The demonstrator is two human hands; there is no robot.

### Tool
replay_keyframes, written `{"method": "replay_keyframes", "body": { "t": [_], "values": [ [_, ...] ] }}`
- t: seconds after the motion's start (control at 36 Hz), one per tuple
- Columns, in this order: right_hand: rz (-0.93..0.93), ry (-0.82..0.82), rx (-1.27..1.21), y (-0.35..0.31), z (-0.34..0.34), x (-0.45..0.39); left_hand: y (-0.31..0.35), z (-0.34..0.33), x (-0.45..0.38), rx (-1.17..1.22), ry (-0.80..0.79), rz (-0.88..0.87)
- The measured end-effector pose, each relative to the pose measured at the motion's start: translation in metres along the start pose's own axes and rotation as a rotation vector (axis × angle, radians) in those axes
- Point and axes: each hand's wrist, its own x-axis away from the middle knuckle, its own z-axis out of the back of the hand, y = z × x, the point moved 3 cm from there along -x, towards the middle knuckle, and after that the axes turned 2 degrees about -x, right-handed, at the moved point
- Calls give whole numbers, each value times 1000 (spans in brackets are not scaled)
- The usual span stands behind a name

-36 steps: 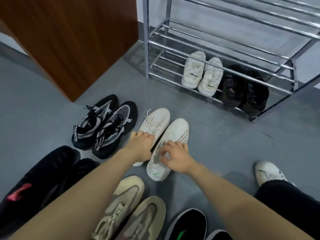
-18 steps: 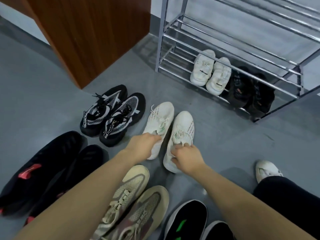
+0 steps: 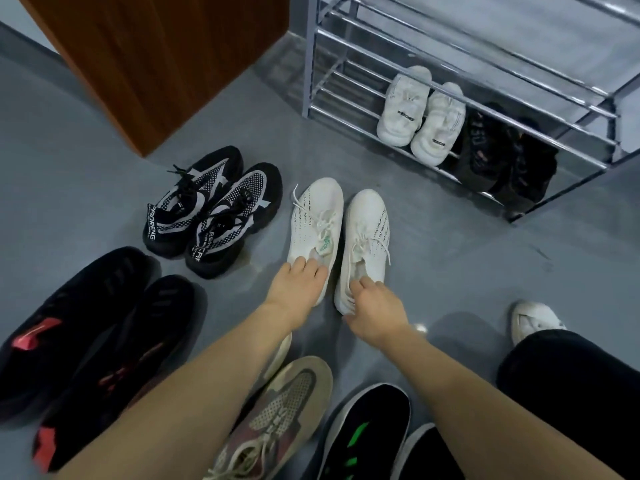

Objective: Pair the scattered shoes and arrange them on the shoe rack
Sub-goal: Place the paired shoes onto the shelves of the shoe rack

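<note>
The white knit sneakers (image 3: 341,237) are set side by side on the grey floor (image 3: 450,271), a short way in front of the shoe rack (image 3: 485,109). The heel of one is gripped by the left hand (image 3: 298,289), the collar of the other pinched by the right hand (image 3: 375,308). They are judged light and soft (the knit would crumple), so a hold at the firmer heel is advised.

Sneaker pair (image 3: 337,237) before shoe rack (image 3: 485,74), two pairs (image 3: 460,133) on it (lowest shelf)
</note>
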Motion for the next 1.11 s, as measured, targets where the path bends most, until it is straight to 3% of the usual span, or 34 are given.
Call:
{"method": "replay_keyframes", "body": {
  "t": [0.11, 0.22, 0.31, 0.56, 0.78, 1.11],
  "values": [
    [42, -19, 106, -1, 5, -2, 2, 6, 2, 4, -16, 31],
    [65, 43, 124, -6, 23, -5, -10, 26, 8, -62, 110, 50],
    [65, 70, 105, -13, 38, -5, -14, 37, 9, -9, 73, 41],
    [85, 163, 32, -36, 126, -5, -62, 111, 25, 69, 211, 83],
    [60, 131, 30, -45, 199, -9, -94, 179, 30, 108, 239, 66],
    [101, 134, 53, -12, 230, -78, -108, 201, -43, 137, 264, 35]
  ]
}}
